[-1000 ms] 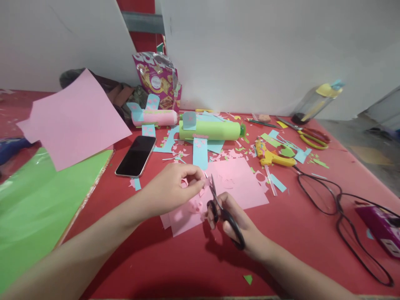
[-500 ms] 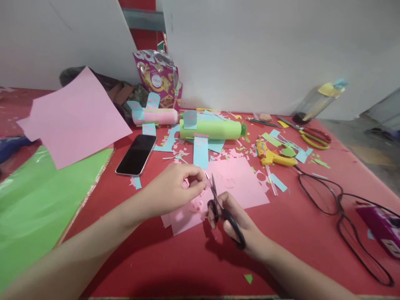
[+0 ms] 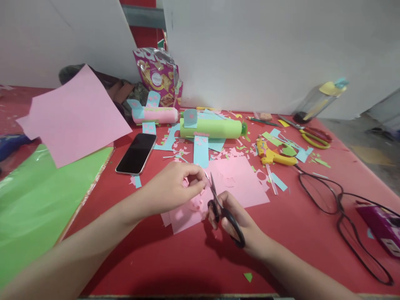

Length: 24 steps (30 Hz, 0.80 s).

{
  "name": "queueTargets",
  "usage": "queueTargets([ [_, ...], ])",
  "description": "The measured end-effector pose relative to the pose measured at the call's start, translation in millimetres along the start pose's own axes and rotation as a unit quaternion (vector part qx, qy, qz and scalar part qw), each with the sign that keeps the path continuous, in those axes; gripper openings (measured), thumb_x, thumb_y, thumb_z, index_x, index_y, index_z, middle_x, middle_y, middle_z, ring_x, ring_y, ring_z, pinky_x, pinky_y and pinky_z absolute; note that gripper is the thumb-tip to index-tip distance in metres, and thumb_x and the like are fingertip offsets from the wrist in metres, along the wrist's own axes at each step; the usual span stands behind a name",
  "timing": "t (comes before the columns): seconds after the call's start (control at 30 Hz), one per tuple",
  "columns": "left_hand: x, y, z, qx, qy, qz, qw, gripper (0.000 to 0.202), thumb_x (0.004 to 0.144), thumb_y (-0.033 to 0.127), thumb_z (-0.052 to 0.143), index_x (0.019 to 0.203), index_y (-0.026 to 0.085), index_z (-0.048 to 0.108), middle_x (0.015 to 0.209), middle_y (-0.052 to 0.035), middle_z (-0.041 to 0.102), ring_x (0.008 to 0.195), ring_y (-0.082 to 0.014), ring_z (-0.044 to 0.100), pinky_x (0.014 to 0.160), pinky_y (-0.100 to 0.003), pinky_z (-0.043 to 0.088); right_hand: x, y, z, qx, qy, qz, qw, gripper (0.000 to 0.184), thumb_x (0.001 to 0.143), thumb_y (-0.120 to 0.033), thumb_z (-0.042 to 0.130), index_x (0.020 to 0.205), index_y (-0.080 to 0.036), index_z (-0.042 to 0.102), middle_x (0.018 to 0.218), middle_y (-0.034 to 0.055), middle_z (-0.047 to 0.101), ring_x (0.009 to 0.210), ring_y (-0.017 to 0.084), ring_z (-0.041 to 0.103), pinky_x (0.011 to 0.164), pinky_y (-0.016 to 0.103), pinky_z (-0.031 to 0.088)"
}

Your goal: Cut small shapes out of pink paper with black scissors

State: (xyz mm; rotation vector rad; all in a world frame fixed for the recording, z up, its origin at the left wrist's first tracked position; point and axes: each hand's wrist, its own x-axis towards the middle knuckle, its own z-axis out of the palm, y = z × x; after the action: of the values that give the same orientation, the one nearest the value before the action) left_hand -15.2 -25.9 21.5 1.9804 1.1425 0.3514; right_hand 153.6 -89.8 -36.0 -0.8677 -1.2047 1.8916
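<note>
The left hand (image 3: 179, 181) is curled, with thumb and index finger closed in a pinch on a small piece of pink paper (image 3: 207, 182). The right hand (image 3: 240, 221) is closed around the looped black handles of a pair of metal-bladed scissors (image 3: 233, 227). The blades point away from the person and stand slightly parted, just beside the left fingertips (whether they touch the pinched piece is too small to tell).

Beneath both hands, a flat pink paper sheet (image 3: 248, 181) lies on the red tabletop (image 3: 175, 266). Beyond the left hand, a light-green cylindrical body with pale-blue paper fins (image 3: 218, 129) lies on its side; farther off and to its left lies a pink cylindrical body with spotted blue fins (image 3: 159, 115). A black-screened rectangular phone (image 3: 136, 153) lies to the left of the left hand, on its far side.

Beyond the right hand and to its right, a yellow plastic glue gun (image 3: 278, 159) lies on its side, with a black cord (image 3: 339, 204) looping out to the right. A small green paper scrap (image 3: 248, 277) lies on the near side of the right hand.
</note>
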Motion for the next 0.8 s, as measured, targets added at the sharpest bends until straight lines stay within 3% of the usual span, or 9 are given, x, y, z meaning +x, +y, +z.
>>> queueTargets([
  [0.8, 0.9, -3.5, 0.4, -0.029, -0.009, 0.002, 1.000, 0.018, 0.077, 0.024, 0.041, 0.063, 0.016, 0.051, 0.065, 0.0015, 0.056, 0.064, -0.0120, 0.051, 0.062, -0.023, 0.038, -0.1, 5.8, -1.8, 0.016, 0.018, 0.014, 1.000, 0.041, 0.066, -0.052, 0.060, 0.074, -0.022, 0.033, 0.059, -0.0065, 0.046, 0.048, 0.008, 0.039, 0.052, 0.026, 0.032],
])
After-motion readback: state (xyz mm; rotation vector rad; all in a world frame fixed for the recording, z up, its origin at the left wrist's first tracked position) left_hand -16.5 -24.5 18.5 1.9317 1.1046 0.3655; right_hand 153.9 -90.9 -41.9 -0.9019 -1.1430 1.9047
